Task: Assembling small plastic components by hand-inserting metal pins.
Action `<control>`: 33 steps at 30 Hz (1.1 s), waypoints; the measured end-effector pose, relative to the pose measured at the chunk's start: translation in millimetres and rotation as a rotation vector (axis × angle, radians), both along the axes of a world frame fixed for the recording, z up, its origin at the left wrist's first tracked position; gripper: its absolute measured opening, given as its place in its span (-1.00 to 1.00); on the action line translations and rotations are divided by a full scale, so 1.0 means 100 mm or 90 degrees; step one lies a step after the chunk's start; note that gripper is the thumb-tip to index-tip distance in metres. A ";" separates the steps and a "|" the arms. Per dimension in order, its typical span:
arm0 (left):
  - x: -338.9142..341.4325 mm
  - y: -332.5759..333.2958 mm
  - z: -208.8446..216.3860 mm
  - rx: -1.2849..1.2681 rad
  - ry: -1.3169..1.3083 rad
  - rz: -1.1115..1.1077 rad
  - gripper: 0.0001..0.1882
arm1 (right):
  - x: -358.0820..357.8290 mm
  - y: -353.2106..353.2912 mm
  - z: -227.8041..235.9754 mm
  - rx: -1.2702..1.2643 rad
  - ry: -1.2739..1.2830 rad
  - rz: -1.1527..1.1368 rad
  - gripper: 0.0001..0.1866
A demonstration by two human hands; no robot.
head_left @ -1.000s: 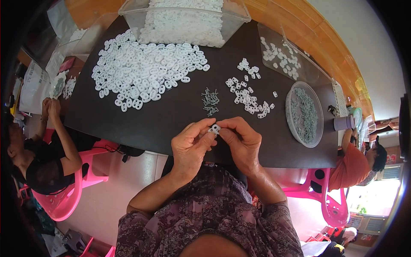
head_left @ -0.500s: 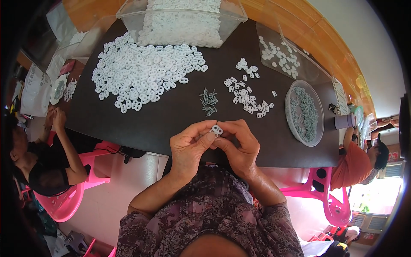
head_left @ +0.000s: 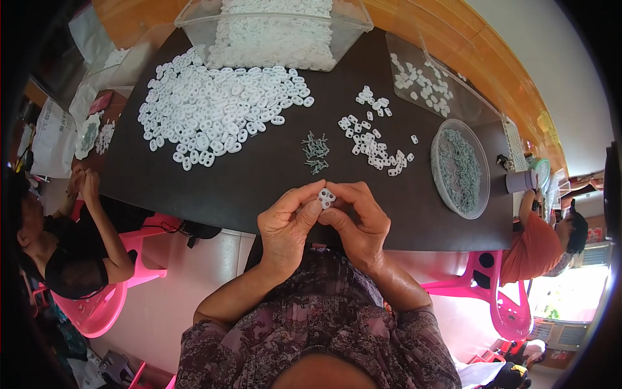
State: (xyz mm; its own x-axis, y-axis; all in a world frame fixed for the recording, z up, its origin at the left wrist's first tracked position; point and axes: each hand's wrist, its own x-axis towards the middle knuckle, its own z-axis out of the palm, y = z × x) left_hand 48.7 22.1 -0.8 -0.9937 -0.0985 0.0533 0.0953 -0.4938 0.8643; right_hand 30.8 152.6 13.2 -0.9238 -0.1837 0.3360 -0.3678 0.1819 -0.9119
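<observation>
Over the near edge of the dark table (head_left: 214,188), my left hand (head_left: 285,223) and my right hand (head_left: 359,223) meet, fingertips pinched on a small white plastic piece with holes (head_left: 326,198). Both hands are closed on it, and the fingers hide part of it. Just beyond lies a small heap of grey screws (head_left: 316,153). To its right are scattered small white two-hole pieces (head_left: 376,150). Farther left spreads a large pile of white oval two-hole pieces (head_left: 217,107).
A clear bin (head_left: 353,26) full of white pieces stands at the back. On the right are a round tub (head_left: 435,188) of grey screws, a clear tray (head_left: 414,104) with white pieces and a lilac cup (head_left: 517,182). People sit at left (head_left: 78,259) and right (head_left: 541,243).
The white piece is turned slightly between my fingertips, so more of its holed face shows. My hands stay in nearly the same place.
</observation>
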 end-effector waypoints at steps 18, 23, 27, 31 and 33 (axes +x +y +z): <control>0.04 0.05 -0.11 -0.079 0.087 0.088 -0.71 | 0.00 -0.10 -0.06 0.060 0.172 -0.080 -0.65; 0.03 0.05 -0.14 -0.110 0.110 0.102 -0.75 | 0.01 -0.09 -0.07 0.080 0.160 -0.067 -0.68; 0.04 0.03 -0.15 -0.101 0.115 0.104 -0.75 | 0.03 -0.11 -0.05 0.065 0.121 -0.059 -0.67; 0.05 0.03 -0.11 -0.081 0.105 0.096 -0.74 | 0.04 -0.12 -0.02 0.047 0.096 -0.046 -0.68; 0.06 0.04 -0.08 -0.069 0.103 0.093 -0.74 | 0.04 -0.13 -0.02 0.036 0.090 -0.043 -0.68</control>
